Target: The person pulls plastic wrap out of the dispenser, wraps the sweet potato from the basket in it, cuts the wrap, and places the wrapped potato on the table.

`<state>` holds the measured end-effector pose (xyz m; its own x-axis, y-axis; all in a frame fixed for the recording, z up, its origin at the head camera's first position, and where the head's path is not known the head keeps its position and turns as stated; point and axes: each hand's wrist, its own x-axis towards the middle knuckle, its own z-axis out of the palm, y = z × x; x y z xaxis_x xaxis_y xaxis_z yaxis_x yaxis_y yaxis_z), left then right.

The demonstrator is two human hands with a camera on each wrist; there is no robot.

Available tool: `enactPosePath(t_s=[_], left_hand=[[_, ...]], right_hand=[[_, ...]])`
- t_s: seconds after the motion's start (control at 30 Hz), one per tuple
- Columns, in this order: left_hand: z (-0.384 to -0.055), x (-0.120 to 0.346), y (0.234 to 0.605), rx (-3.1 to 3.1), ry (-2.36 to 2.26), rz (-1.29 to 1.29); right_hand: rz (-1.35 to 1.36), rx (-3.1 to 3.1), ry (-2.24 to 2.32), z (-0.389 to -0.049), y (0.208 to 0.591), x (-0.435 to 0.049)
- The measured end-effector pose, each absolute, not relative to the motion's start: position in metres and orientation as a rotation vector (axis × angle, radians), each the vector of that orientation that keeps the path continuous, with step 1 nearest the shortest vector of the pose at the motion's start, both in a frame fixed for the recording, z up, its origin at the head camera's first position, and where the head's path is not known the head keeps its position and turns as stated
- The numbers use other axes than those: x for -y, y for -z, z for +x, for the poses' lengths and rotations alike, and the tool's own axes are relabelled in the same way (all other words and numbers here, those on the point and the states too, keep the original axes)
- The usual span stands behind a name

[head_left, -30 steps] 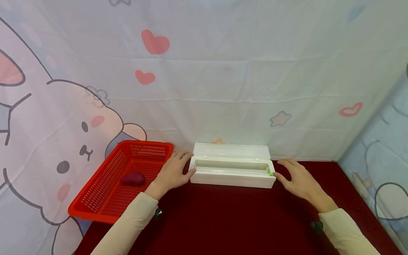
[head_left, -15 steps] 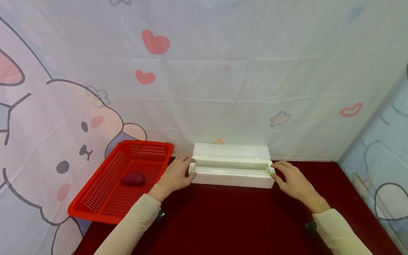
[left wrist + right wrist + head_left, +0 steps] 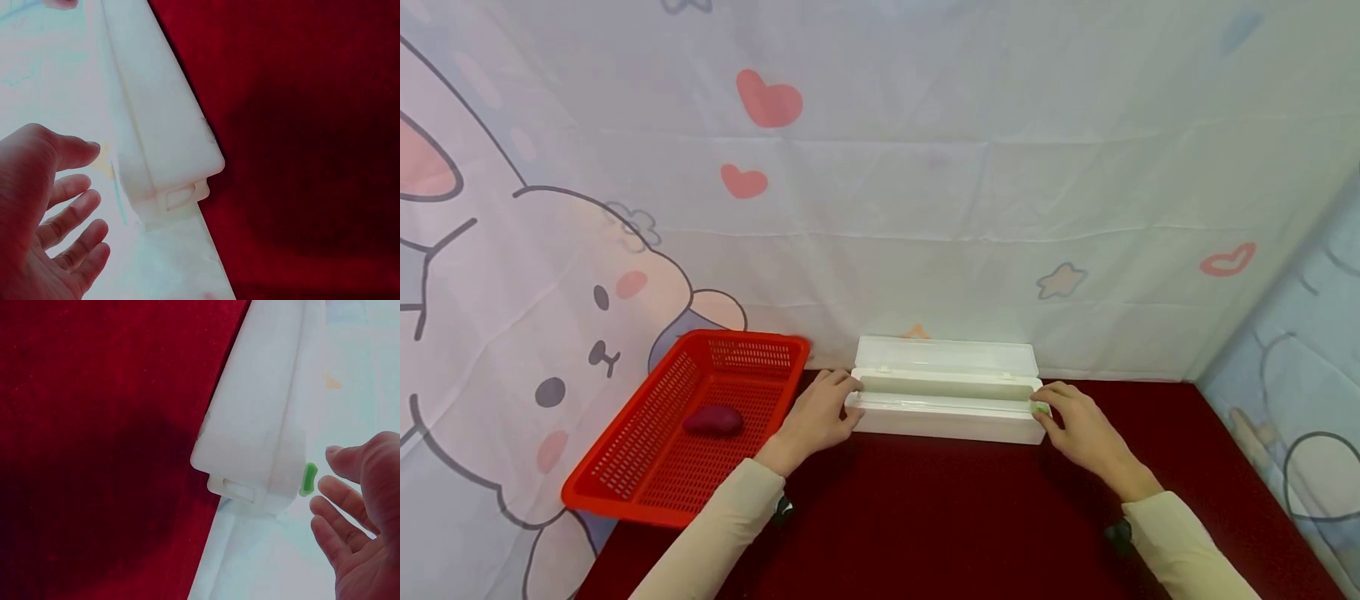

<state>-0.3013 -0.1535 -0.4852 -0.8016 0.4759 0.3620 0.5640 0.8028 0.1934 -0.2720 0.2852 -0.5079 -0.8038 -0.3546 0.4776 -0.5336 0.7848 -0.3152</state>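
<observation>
A long white cling film dispenser [image 3: 951,423] stands at the back of the table, its clear lid [image 3: 947,357] raised behind it. Inside the box lies a pale roll [image 3: 943,402], and a green slider [image 3: 309,479] shows at the right end. My left hand [image 3: 822,410] is at the left end, thumb and fingers spread around that corner; in the left wrist view its fingers [image 3: 69,212] are loosely bent with nothing between them. At the right end, my right hand [image 3: 1086,433] has thumb and fingertips beside the green slider, with a gap showing in the right wrist view.
A red plastic basket [image 3: 625,510] stands on the left, with a purple sweet potato [image 3: 715,420] in it. Dark red cloth [image 3: 955,517] covers the table. A printed white curtain [image 3: 910,200] hangs directly behind the dispenser.
My right hand has moved left to the dispenser's right end, and my left hand has shifted slightly right against its left end. The dispenser, basket and sweet potato have stayed in place.
</observation>
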Motion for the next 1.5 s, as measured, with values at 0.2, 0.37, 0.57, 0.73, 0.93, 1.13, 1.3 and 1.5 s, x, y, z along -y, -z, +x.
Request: enactPosePath(t_s=[0.2,0.37,0.57,0.73,0.93,1.13,1.3,1.5], left_hand=[[-0.302,0.151,0.489,2.651,0.423,-0.819],[-0.304,0.148,0.490,2.621,0.415,-0.852],[-0.306,0.145,0.489,2.633,0.402,-0.857],[-0.307,0.144,0.490,2.645,0.388,-0.861],[-0.310,0.143,0.492,2.629,0.302,-0.859],[-0.311,0.146,0.494,2.614,0.297,-0.845],[-0.313,0.147,0.493,2.607,0.351,-0.839],[-0.313,0.145,0.493,2.626,0.367,-0.838]], right_hand=[[0.671,2.600,-0.622,-0.274,0.510,-0.281],[0.690,2.579,-0.603,-0.277,0.513,-0.279],[0.708,2.539,-0.582,-0.278,0.514,-0.278],[0.715,2.529,-0.577,-0.278,0.515,-0.276],[0.715,2.532,-0.579,-0.279,0.515,-0.273],[0.711,2.554,-0.570,-0.281,0.517,-0.269],[0.708,2.556,-0.550,-0.282,0.517,-0.268],[0.691,2.558,-0.551,-0.282,0.517,-0.270]])
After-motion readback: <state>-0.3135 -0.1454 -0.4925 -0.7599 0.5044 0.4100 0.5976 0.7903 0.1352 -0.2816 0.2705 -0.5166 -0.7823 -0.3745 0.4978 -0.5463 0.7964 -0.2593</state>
